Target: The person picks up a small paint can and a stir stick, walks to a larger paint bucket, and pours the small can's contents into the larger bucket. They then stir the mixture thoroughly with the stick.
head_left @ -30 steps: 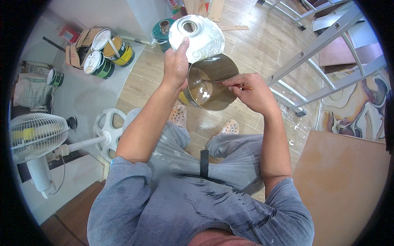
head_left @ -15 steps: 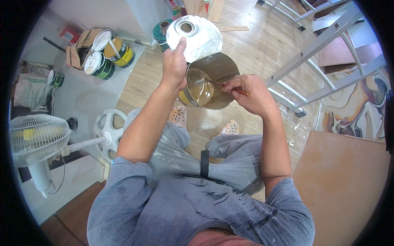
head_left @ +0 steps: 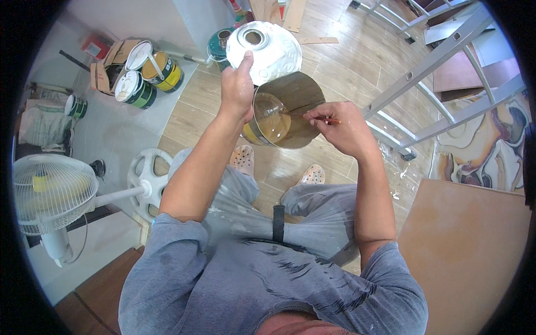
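An open metal can (head_left: 298, 92) is tilted toward me, with a pool of clear amber liquid (head_left: 271, 118) inside. At its far edge stands a round white metal lid (head_left: 282, 53) with a ringed hole. My left hand (head_left: 237, 89) is closed on this lid, thumb on its face and wrist beside the can's rim. Over the can's right side, my right hand (head_left: 340, 125) pinches a thin reddish-brown stick (head_left: 329, 120). The stick's far end reaches into the can toward the liquid; its tip is hard to make out.
Paint buckets (head_left: 162, 71) and a cardboard box (head_left: 103, 75) stand at the far left. A green can (head_left: 215, 47) is behind the lid. Nearer on the left is a white fan (head_left: 53, 190). An aluminium ladder (head_left: 430, 67) and a brown board (head_left: 463, 251) occupy the right.
The stick in my right hand has swung to lie more level, and the glints on the liquid have shifted. My left hand and the lid hold nearly still. The fan head has turned slightly.
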The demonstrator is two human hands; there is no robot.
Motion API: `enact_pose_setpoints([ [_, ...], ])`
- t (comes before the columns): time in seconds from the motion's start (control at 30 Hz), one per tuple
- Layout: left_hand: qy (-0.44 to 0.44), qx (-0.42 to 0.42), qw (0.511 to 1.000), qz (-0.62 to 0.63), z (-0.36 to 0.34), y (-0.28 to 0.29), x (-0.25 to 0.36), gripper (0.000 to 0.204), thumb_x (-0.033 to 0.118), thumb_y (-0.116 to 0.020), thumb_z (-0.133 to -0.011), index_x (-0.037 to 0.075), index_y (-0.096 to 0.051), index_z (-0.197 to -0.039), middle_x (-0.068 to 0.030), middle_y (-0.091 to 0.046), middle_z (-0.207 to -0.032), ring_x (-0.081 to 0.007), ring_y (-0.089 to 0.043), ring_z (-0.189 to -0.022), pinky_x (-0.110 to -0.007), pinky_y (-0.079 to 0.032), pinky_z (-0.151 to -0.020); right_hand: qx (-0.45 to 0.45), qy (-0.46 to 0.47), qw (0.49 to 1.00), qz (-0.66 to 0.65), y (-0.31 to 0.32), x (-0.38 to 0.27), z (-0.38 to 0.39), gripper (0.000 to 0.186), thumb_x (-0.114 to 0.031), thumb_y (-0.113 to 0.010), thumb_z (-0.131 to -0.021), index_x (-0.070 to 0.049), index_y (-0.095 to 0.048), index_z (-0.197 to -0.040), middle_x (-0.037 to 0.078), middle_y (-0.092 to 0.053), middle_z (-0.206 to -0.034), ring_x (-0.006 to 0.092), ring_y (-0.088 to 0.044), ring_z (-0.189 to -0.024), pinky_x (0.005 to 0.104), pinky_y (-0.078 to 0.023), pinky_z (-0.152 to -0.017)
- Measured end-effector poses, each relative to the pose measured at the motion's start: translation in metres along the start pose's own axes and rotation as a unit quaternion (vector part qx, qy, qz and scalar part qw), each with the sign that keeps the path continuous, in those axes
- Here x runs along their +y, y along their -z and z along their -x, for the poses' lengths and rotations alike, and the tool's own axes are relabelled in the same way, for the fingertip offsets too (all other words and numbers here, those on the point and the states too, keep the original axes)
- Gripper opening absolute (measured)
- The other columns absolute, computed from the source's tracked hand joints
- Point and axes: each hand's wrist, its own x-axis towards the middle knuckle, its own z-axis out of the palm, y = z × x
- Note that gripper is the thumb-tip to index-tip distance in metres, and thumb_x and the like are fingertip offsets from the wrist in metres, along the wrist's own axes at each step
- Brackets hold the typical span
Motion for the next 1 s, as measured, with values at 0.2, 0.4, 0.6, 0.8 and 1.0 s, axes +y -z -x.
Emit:
enact_pose_setpoints([
  [0.2, -0.014, -0.004, 1.000, -0.011, 0.001, -0.002, 0.002, 0.045, 0.023, -0.053, -0.115, -0.013, -0.057, -0.143, -0.0182, -0.068, -0.139, -0.0234, -0.068, -0.123, -0.038, -0.054, -0.106, 0.011, -0.012, 1.000, -0.002, 0.003, -0.004, 0.001, 0.025, -0.007, -0.073, -0.094, -0.004, -0.083, -0.116, 0.018, -0.081, -0.101, 0.0258, -0.077, -0.087, 0.0378, -0.061, -0.082],
  [0.4, -0.017, -0.003, 1.000, -0.010, -0.001, 0.000, 0.001, 0.047, 0.026, -0.055, -0.115, -0.011, -0.054, -0.145, -0.0203, -0.069, -0.139, -0.0267, -0.071, -0.123, -0.041, -0.058, -0.106, 0.043, 0.008, 0.999, -0.016, -0.002, 0.002, -0.001, 0.024, -0.009, -0.074, -0.095, -0.005, -0.083, -0.117, 0.018, -0.081, -0.098, 0.0249, -0.076, -0.083, 0.0370, -0.061, -0.079],
  [0.6, -0.012, -0.012, 1.000, -0.012, 0.000, 0.000, 0.005, 0.049, 0.026, -0.053, -0.115, -0.012, -0.052, -0.146, -0.0227, -0.068, -0.139, -0.0284, -0.071, -0.123, -0.043, -0.059, -0.106, 0.057, -0.001, 0.996, -0.069, -0.003, 0.001, -0.003, 0.022, -0.013, -0.075, -0.097, -0.004, -0.083, -0.116, 0.019, -0.081, -0.096, 0.0257, -0.077, -0.084, 0.0379, -0.060, -0.079],
  [0.8, -0.012, -0.006, 1.000, -0.021, 0.003, -0.001, 0.008, 0.051, 0.026, -0.053, -0.115, -0.014, -0.051, -0.147, -0.0239, -0.067, -0.139, -0.0290, -0.072, -0.123, -0.044, -0.060, -0.106, 0.034, -0.012, 0.999, -0.031, 0.000, -0.005, -0.002, 0.022, -0.013, -0.074, -0.100, -0.002, -0.082, -0.118, 0.017, -0.080, -0.094, 0.0209, -0.074, -0.081, 0.0353, -0.060, -0.078],
  [1.0, -0.012, -0.002, 1.000, -0.012, 0.002, -0.001, 0.007, 0.051, 0.026, -0.053, -0.115, -0.014, -0.052, -0.146, -0.0241, -0.068, -0.138, -0.0293, -0.072, -0.121, -0.044, -0.060, -0.105, 0.020, -0.005, 0.999, -0.032, -0.001, -0.004, 0.000, 0.021, -0.012, -0.074, -0.100, -0.003, -0.082, -0.117, 0.016, -0.080, -0.094, 0.0207, -0.073, -0.080, 0.0353, -0.059, -0.077],
])
